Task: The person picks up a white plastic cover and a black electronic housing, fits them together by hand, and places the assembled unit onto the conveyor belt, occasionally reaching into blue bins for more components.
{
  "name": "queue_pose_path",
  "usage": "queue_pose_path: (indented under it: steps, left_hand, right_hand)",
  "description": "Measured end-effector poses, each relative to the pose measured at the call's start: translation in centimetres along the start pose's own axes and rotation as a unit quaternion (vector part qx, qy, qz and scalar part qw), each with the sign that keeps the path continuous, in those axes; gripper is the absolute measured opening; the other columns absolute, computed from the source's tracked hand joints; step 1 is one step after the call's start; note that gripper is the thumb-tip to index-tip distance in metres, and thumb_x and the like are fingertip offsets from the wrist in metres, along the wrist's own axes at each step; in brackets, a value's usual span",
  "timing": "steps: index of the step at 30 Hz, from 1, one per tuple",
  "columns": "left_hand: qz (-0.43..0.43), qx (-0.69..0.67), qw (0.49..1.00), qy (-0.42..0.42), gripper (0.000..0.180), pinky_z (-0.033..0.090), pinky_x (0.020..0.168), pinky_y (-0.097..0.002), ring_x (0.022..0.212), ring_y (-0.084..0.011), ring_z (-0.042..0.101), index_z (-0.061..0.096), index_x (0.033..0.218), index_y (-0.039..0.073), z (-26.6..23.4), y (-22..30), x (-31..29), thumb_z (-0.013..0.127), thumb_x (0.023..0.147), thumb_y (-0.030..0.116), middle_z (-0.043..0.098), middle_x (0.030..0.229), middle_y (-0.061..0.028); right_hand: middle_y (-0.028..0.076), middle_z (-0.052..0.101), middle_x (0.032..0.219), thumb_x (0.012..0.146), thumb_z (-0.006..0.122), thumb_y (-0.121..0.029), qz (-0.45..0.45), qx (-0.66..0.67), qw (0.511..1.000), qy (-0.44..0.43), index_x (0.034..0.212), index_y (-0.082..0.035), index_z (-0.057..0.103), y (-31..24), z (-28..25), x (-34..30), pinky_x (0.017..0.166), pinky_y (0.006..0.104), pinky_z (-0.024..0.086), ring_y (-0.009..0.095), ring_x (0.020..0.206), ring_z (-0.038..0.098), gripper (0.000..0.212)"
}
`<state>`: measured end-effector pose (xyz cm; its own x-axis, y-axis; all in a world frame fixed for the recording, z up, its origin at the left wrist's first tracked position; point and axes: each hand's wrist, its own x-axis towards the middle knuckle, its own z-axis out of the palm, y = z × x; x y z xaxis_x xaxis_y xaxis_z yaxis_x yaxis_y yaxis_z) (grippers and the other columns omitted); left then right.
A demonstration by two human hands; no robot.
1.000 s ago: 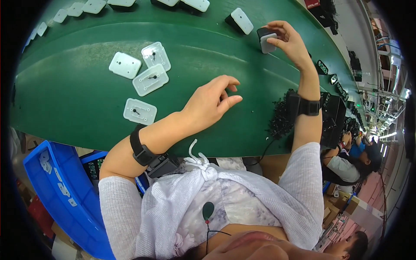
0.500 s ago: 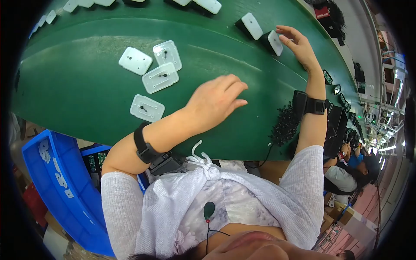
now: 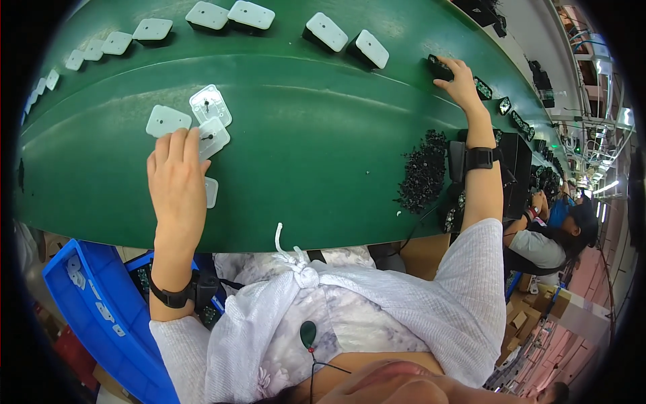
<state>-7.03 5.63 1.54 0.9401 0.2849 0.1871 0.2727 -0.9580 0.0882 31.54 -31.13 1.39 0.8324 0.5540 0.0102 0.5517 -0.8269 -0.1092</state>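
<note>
My left hand (image 3: 176,178) lies flat on the green belt (image 3: 309,135), fingers together and palm down, holding nothing. Its fingertips touch a white square plate (image 3: 214,135). Two more such plates (image 3: 167,121) (image 3: 210,104) lie just beyond, and another plate (image 3: 211,192) shows partly from under the hand's right side. My right hand (image 3: 461,81) stretches to the belt's far right edge. There its thumb and fingers close around a small black part (image 3: 437,67).
White blocks (image 3: 326,30) (image 3: 372,48) (image 3: 229,13) ride along the belt's far side, with a row of white plates (image 3: 118,42) at far left. A heap of small black pieces (image 3: 424,172) lies by my right forearm. Blue crate (image 3: 101,316) below left; another person (image 3: 558,236) at right.
My left hand slid left across the belt onto the white plates. My right hand let go of the white block on the belt and moved right to a black part.
</note>
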Motion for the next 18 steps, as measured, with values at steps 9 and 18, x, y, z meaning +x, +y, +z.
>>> queue_pose_path:
  steps: [9, 18]
  left_hand:
    - [0.056, -0.108, 0.993, 0.006, 0.055, 0.043, 0.087, -0.0410, 0.103, -0.0309, 0.052, 0.054, 0.119, 0.003, 0.7, 2.4, -0.1, 0.074, 0.068, 0.002, 0.056, 0.106, -0.0117]
    - [0.257, -0.194, 0.945, 0.063, 0.035, 0.043, 0.086, -0.0366, 0.100, -0.0246, 0.053, 0.057, 0.112, 0.004, 5.2, 9.8, 3.6, 0.058, 0.077, 0.010, 0.056, 0.103, -0.0085]
  right_hand:
    - [0.006, 0.063, 0.090, 0.090, 0.066, -0.024, 0.030, 0.373, 0.927, 0.018, 0.120, -0.001, 0.050, -7.7, -0.2, -5.3, 0.063, 0.0235, 0.045, 0.009, 0.074, 0.058, 0.041]
    - [0.008, 0.061, 0.107, 0.088, 0.066, -0.018, -0.028, 0.288, 0.957, 0.013, 0.118, -0.004, 0.062, -12.5, 0.1, -10.0, 0.082, 0.0305, 0.047, 0.018, 0.092, 0.059, 0.033]
